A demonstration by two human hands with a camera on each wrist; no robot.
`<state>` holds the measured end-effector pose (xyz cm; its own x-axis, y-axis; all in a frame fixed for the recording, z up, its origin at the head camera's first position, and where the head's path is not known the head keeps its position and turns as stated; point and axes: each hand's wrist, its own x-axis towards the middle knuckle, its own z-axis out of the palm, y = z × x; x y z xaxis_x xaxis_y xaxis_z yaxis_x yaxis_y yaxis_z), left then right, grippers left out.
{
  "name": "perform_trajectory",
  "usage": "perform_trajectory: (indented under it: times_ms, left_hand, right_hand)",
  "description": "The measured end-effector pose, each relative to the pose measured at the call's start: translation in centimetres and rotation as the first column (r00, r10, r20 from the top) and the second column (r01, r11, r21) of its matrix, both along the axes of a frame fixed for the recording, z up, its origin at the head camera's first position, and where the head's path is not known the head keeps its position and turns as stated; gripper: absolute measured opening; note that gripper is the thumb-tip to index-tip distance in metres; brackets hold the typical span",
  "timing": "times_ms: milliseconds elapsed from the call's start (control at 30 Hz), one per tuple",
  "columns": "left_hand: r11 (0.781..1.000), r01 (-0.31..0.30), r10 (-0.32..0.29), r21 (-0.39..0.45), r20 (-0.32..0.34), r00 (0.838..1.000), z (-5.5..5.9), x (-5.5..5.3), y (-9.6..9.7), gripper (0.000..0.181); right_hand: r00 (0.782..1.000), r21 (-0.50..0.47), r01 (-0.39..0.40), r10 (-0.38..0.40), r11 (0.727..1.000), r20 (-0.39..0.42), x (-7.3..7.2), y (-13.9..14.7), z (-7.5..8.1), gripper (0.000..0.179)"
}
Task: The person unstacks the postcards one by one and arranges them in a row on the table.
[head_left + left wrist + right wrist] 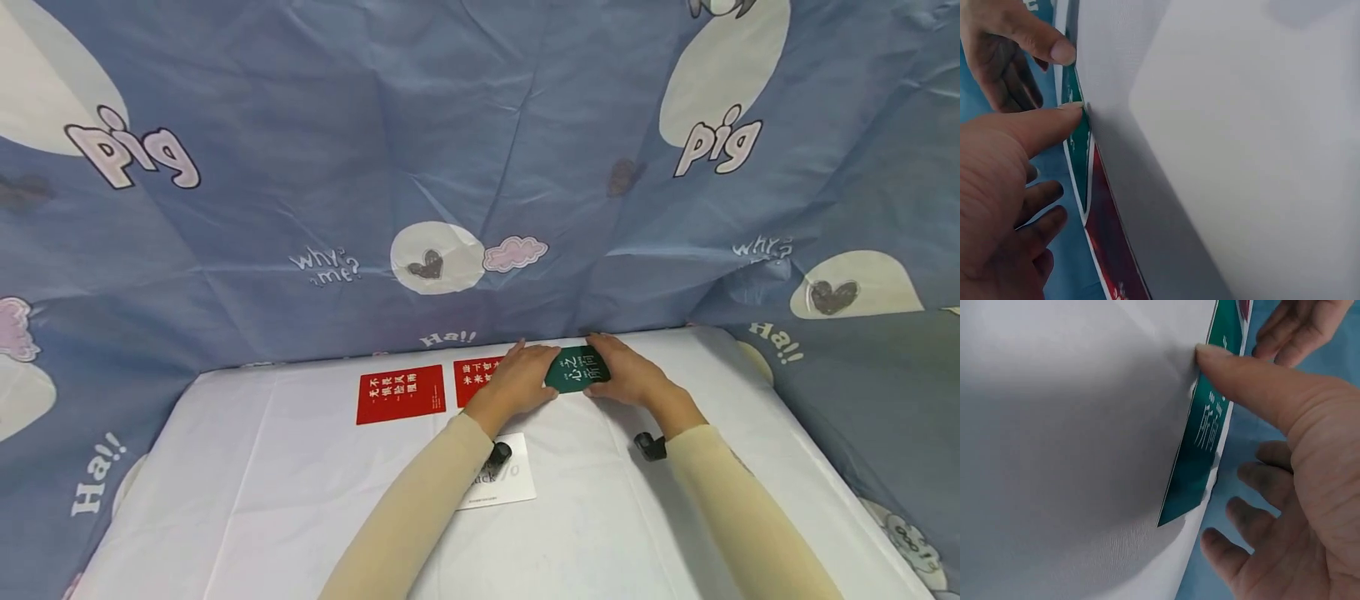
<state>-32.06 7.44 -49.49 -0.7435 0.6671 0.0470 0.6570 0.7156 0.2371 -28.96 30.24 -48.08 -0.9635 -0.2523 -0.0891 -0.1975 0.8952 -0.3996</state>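
Note:
A green card (576, 369) with white Chinese characters lies flat at the back of the white-covered table, between both hands. My left hand (517, 377) is at its left side, and in the left wrist view that thumb (1054, 125) touches the card's near edge. From the right, my right hand (630, 375) reaches over the card's other end. The right wrist view shows its thumb (1229, 365) on the near edge, with the other fingers loosely bent beyond the card. A red card (474, 375) lies just left of the green one, partly hidden by my left hand.
Another red card (401, 394) lies farther left in the same row. Nearer me is a white card (495, 492) with dark lettering, partly covered by my left forearm. A blue printed cloth (465, 167) rises behind the white table cover (315, 500).

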Motion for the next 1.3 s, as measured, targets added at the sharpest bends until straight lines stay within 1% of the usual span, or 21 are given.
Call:
perform_trajectory:
  times_ms: [133,233,367,467,533,600,667,733,767,867,933,1033,1133,1300]
  left_hand:
    - [0.999,0.016,-0.015,0.028,-0.020,1.000,0.3,0.7,-0.7,0.073]
    - [0.999,0.022,-0.021,0.048,-0.006,1.000,0.9,1.6,-1.6,0.073]
    - [0.998,0.030,-0.031,0.056,0.015,0.999,1.8,3.0,-3.2,0.076]
    - [0.996,0.034,-0.034,0.087,0.004,0.999,2.3,4.5,-5.1,0.076]
    - [0.993,0.020,-0.019,0.118,-0.007,1.000,2.5,5.6,-6.7,0.075]
    - [0.990,0.005,-0.003,0.143,-0.011,1.000,2.6,6.6,-8.3,0.075]
    - [0.989,-0.014,0.013,0.146,0.008,1.000,2.7,7.8,-9.9,0.078]
    - [0.990,-0.030,0.025,0.136,0.039,0.999,2.6,8.9,-11.4,0.083]
    - [0.991,-0.044,0.035,0.128,0.069,0.997,2.6,9.5,-12.2,0.086]
    - [0.991,-0.071,0.055,0.113,0.143,0.988,2.2,11.0,-14.2,0.096]
    - [0.991,-0.073,0.054,0.108,0.169,0.984,1.8,11.8,-15.3,0.101]
    - [0.992,-0.074,0.053,0.106,0.187,0.981,1.1,12.7,-16.6,0.106]
    - [0.991,-0.093,0.071,0.101,0.207,0.976,0.6,13.2,-17.6,0.108]
    - [0.983,-0.145,0.114,0.117,0.239,0.964,0.0,13.7,-18.4,0.100]
  right_hand:
    - [0.998,0.007,-0.017,0.018,1.000,-0.054,0.8,-0.6,0.1,0.088]
    - [0.994,-0.010,-0.053,0.052,0.999,-0.093,1.6,-1.2,0.5,0.082]
    - [0.984,-0.024,-0.104,0.100,0.994,-0.147,3.3,-2.4,1.3,0.076]
    - [0.967,0.021,-0.150,0.151,0.989,-0.204,5.0,-3.6,1.5,0.072]
    - [0.947,0.068,-0.190,0.201,0.979,-0.250,6.2,-4.5,1.2,0.070]
    - [0.930,0.101,-0.221,0.241,0.970,-0.279,7.4,-5.4,0.9,0.070]
    - [0.924,0.106,-0.246,0.266,0.963,-0.276,8.5,-6.1,0.5,0.073]
    - [0.925,0.088,-0.270,0.283,0.959,-0.251,9.4,-6.8,0.2,0.078]
    - [0.927,0.073,-0.285,0.294,0.956,-0.232,9.7,-7.2,0.0,0.081]
    - [0.930,0.045,-0.329,0.332,0.943,-0.160,10.6,-8.2,-0.2,0.089]
    - [0.926,0.035,-0.354,0.356,0.934,-0.123,10.8,-8.8,-0.4,0.094]
    - [0.925,0.044,-0.367,0.370,0.929,-0.086,11.0,-9.5,-0.6,0.097]
    - [0.926,0.049,-0.367,0.370,0.929,-0.077,11.1,-10.0,-0.9,0.097]
    - [0.918,0.044,-0.382,0.385,0.923,-0.094,11.0,-10.7,-1.3,0.090]
